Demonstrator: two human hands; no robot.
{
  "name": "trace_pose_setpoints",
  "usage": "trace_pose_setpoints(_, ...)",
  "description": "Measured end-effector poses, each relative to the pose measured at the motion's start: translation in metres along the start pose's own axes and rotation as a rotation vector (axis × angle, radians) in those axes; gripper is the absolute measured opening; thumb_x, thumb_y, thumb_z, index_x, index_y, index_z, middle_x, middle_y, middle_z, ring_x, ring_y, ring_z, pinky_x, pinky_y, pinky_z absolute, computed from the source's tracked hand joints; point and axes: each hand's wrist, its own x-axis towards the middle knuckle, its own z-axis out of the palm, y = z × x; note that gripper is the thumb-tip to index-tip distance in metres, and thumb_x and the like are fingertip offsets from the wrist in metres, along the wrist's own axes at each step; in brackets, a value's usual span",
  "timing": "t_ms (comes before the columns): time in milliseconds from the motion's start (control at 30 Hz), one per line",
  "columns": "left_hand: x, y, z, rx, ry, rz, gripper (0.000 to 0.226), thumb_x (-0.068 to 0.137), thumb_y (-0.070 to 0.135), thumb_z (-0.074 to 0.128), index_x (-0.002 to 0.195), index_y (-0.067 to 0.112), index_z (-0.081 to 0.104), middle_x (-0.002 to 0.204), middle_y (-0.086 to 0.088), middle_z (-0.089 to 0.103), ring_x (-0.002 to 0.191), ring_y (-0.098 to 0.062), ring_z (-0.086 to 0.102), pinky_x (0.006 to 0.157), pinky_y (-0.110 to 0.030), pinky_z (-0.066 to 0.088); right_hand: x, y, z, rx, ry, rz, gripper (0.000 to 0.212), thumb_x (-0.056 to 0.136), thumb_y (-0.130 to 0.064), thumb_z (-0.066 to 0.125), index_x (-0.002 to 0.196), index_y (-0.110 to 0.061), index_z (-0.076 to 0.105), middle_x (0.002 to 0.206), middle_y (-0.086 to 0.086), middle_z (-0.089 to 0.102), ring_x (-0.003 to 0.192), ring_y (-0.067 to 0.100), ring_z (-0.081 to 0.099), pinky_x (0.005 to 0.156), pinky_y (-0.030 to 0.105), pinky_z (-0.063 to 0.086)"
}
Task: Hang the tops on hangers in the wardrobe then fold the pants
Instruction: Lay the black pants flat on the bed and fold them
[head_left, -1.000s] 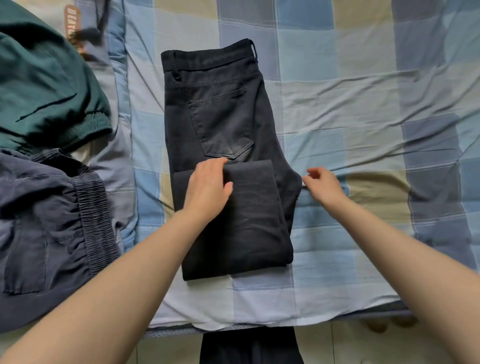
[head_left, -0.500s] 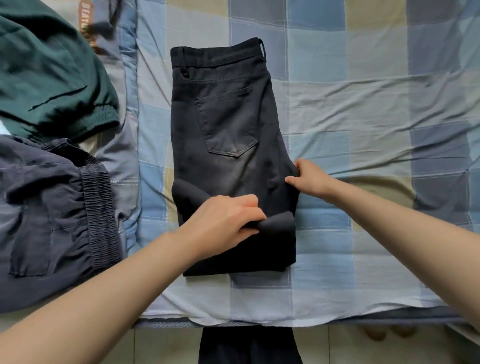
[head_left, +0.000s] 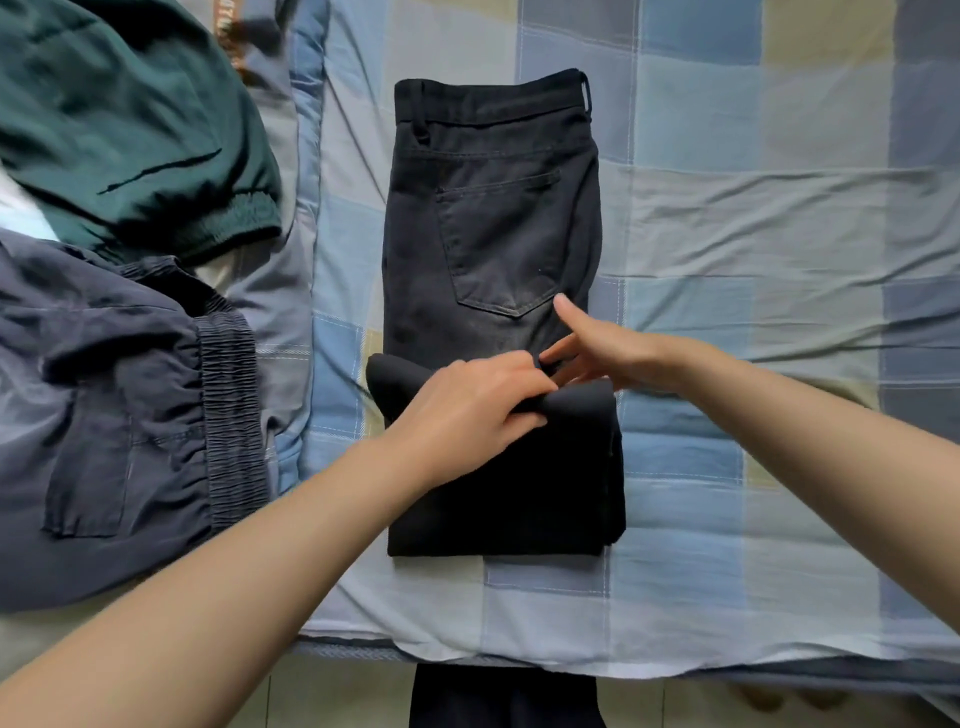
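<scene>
Lying flat near the middle of the bed (head_left: 753, 218) is one pair of black pants (head_left: 493, 218). Its waistband points to the far edge of the bed, and one back pocket faces up. The legs are folded up from the near edge, so a thick doubled part sits on top of the seat.

Two bare hands are on the pants. The left hand (head_left: 467, 405) curls its fingers round the top edge of the folded part and grips it. The right hand (head_left: 602, 348) is beside it, touching the same fold. Its fingers are mostly straight and one points toward the pocket. I cannot tell if its lower fingers pinch the cloth.

Two more pieces of clothing lie by the left edge of the bed. One is dark green (head_left: 124, 119), near the far left corner. One is dark grey-blue (head_left: 104, 395) with a stretchy gathered band, closer to the near edge.

The bed has a sheet of blue, grey and tan squares.
</scene>
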Motion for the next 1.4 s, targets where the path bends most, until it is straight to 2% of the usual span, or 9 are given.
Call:
trace_pose_setpoints(100, 0.039, -0.020, 0.005, -0.021, 0.093, -0.097, 0.027, 0.088, 0.027, 0.067, 0.114, 0.023, 0.065, 0.106, 0.005, 0.064, 0.102, -0.021, 0.061, 0.084, -0.045, 0.050, 0.014, -0.002, -0.012, 0.424, -0.198, 0.046, 0.097, 0.081, -0.083, 0.016, 0.094, -0.009, 0.076, 0.103, 0.014, 0.072, 0.089, 0.024, 0.071, 0.069, 0.029, 0.056)
trace_pose_setpoints(200, 0.075, -0.045, 0.019, 0.089, 0.131, -0.225, 0.035, 0.090, 0.027, 0.066, 0.124, 0.022, 0.060, 0.121, 0.002, 0.060, 0.112, -0.022, 0.054, 0.096, -0.040, 0.043, 0.017, 0.005, -0.022, 0.551, -0.084, 0.056, 0.078, 0.091, -0.072, 0.018, 0.104, -0.017, 0.073, 0.109, 0.009, 0.071, 0.097, 0.024, 0.069, 0.077, 0.035, 0.053)
trace_pose_setpoints(367, 0.072, -0.071, 0.027, 0.197, 0.237, -0.247, 0.058, 0.082, 0.016, 0.074, 0.135, 0.008, 0.052, 0.134, -0.010, 0.052, 0.122, -0.029, 0.048, 0.103, -0.041, 0.039, 0.004, 0.046, -0.023, -0.547, 0.835, -0.345, 0.024, 0.094, -0.018, 0.047, 0.109, -0.005, 0.061, 0.105, 0.015, 0.064, 0.097, 0.035, 0.059, 0.084, 0.045, 0.049)
trace_pose_setpoints(433, 0.052, -0.077, 0.023, 0.267, 0.365, -0.079, 0.046, 0.080, -0.004, 0.063, 0.127, 0.000, 0.059, 0.128, -0.018, 0.059, 0.119, -0.037, 0.054, 0.099, -0.047, 0.044, -0.010, 0.062, -0.021, -0.946, 0.941, -0.662, 0.046, 0.083, 0.005, 0.046, 0.126, -0.007, 0.056, 0.122, 0.019, 0.057, 0.108, 0.040, 0.056, 0.087, 0.048, 0.049)
trace_pose_setpoints(567, -0.014, -0.112, 0.014, 0.599, 0.112, 0.273, 0.060, 0.083, -0.010, 0.040, 0.138, 0.009, 0.055, 0.142, -0.014, 0.053, 0.133, -0.038, 0.047, 0.107, -0.053, 0.040, -0.011, 0.083, -0.028, -1.639, 0.706, -0.940, 0.066, 0.093, 0.001, 0.006, 0.146, -0.022, 0.039, 0.149, 0.013, 0.040, 0.136, 0.033, 0.039, 0.108, 0.046, 0.038)
trace_pose_setpoints(733, -0.036, -0.138, 0.017, 0.843, -0.254, 0.256, 0.077, 0.079, -0.003, 0.033, 0.151, 0.024, 0.035, 0.156, -0.006, 0.034, 0.143, -0.033, 0.033, 0.113, -0.054, 0.032, 0.021, 0.076, -0.030, -1.818, 0.798, -0.869, 0.058, 0.095, -0.002, 0.030, 0.148, -0.024, 0.033, 0.150, 0.010, 0.039, 0.138, 0.030, 0.037, 0.109, 0.048, 0.036)
trace_pose_setpoints(1100, -0.025, -0.145, 0.015, 0.628, -0.175, 0.244, 0.060, 0.088, 0.006, 0.024, 0.141, 0.014, 0.051, 0.148, -0.009, 0.046, 0.138, -0.040, 0.037, 0.112, -0.054, 0.029, 0.033, 0.072, -0.025, -1.625, 0.792, -0.935, 0.065, 0.088, 0.000, 0.022, 0.141, -0.027, 0.046, 0.145, 0.004, 0.047, 0.134, 0.033, 0.042, 0.110, 0.049, 0.033)
trace_pose_setpoints(1267, -0.046, -0.123, 0.024, 0.307, -0.426, 0.151, 0.052, 0.100, 0.017, 0.047, 0.149, 0.030, 0.034, 0.158, 0.010, 0.022, 0.149, -0.024, 0.005, 0.124, -0.040, 0.009, -0.004, 0.079, -0.011, -1.566, 0.596, -0.956, 0.049, 0.093, -0.011, 0.032, 0.133, -0.025, 0.057, 0.135, -0.001, 0.058, 0.127, 0.029, 0.052, 0.104, 0.046, 0.042)
trace_pose_setpoints(1400, -0.068, -0.099, 0.024, -0.188, -0.430, -0.065, 0.036, 0.098, 0.022, 0.055, 0.133, 0.032, 0.056, 0.136, 0.020, 0.056, 0.130, -0.003, 0.048, 0.105, -0.021, 0.039, -0.031, 0.104, 0.003, -1.025, 0.223, -0.712, 0.040, 0.095, -0.029, 0.046, 0.134, -0.038, 0.049, 0.139, -0.022, 0.048, 0.135, 0.005, 0.038, 0.111, 0.036, 0.027)
